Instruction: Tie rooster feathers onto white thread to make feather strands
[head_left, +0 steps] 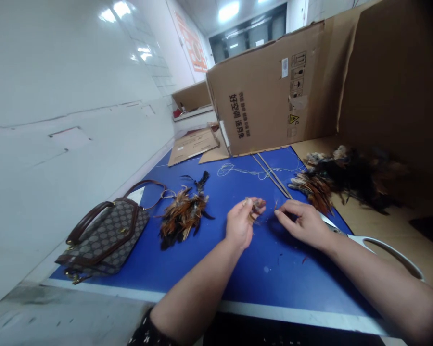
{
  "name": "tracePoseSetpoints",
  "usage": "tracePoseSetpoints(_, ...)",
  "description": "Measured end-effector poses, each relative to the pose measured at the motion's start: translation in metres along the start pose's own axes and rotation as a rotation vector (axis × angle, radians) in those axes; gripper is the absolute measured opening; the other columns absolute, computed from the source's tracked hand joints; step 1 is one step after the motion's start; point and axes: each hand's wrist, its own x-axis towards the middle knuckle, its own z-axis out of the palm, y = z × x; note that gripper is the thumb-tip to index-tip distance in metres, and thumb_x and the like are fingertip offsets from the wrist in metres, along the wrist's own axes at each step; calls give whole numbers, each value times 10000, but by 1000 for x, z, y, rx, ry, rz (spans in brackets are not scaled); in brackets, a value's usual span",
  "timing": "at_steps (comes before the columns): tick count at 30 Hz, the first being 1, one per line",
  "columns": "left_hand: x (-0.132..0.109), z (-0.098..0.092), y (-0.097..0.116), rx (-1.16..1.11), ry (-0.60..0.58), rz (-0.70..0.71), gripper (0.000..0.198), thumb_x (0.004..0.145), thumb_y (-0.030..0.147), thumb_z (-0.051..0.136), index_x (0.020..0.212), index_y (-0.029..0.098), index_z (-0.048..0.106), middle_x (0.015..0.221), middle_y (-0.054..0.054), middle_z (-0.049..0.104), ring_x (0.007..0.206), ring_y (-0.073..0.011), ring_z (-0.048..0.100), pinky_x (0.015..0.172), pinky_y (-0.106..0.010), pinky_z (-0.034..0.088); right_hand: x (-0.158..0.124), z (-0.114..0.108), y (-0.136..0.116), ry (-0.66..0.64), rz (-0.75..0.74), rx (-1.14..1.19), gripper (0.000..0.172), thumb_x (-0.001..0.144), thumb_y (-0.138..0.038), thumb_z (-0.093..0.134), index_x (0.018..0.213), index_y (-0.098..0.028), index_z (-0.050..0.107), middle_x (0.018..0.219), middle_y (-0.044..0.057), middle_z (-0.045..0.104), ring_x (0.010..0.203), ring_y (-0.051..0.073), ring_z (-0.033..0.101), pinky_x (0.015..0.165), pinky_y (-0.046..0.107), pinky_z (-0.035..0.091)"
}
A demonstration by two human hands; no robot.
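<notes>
My left hand (240, 222) is closed around a small brown feather (253, 209), thumb on top, held above the blue tabletop. To its right, my right hand (300, 222) is pinched, thumb and forefinger together, with a thin reddish feather bit (275, 205) at the fingertips. A small gap separates the two hands. Left of them lies a bunch of brown and black feathers (184, 211). Past my right hand is a larger pile of dark and rusty feathers (350, 178). Scissors (378, 242) with white handles lie partly under my right wrist.
A brown patterned handbag (108, 235) rests at the left, by the wall. Loose pale string (238, 169) and two thin sticks (272, 177) lie at the back of the blue table (252, 278). A tall cardboard sheet (267, 101) stands behind.
</notes>
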Motion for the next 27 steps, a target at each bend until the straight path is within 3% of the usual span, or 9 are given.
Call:
tracePoseSetpoints(3,-6,2,-5,29,-90,-75,413,783,451,842,986,117,710,805,-42,653,693,-133,642,741,-324,521,2,0,-2,113,-20,52,168,985,-331,588,928,-232,712,906,60,737,851,217,683,831,350,542)
tracePoseSetpoints(5,-10,4,-7,47,-122,-120,400,796,438,835,991,110,713,718,15,550,529,-46,457,583,-250,417,3,0,-4,134,-23,93,156,985,-334,596,979,-232,713,943,70,742,889,225,690,859,365,548)
tracePoseSetpoints(8,-14,8,-5,41,-160,-166,387,804,408,827,1016,103,718,713,29,480,517,-20,294,511,-222,244,3,0,-5,113,-25,126,159,985,-342,597,993,-234,714,960,76,744,909,233,694,874,381,555)
tracePoseSetpoints(13,-15,11,1,31,-229,-216,398,762,297,835,1092,116,706,794,-3,514,585,-49,348,546,-238,254,2,0,-3,181,-9,107,171,980,-338,591,1045,-237,713,1010,82,740,950,243,689,901,395,559)
tracePoseSetpoints(17,-14,9,-6,72,-246,-197,386,793,362,822,1064,120,691,810,-5,522,577,-46,361,543,-236,274,1,-3,-3,238,10,78,199,957,-338,613,1112,-233,679,1019,86,708,865,230,664,847,393,567)
tracePoseSetpoints(22,-14,4,-19,169,-241,-131,375,836,464,789,860,132,615,713,14,512,546,-49,369,535,-238,302,1,-6,-7,113,-54,97,178,933,-308,640,1087,-223,663,1030,95,684,900,235,649,862,388,561)
tracePoseSetpoints(27,-12,0,-21,227,-218,-106,409,872,514,741,840,139,580,637,43,468,531,-54,380,540,-233,315,0,1,4,35,-56,95,93,968,-294,609,961,-226,672,911,59,697,866,219,650,822,366,537)
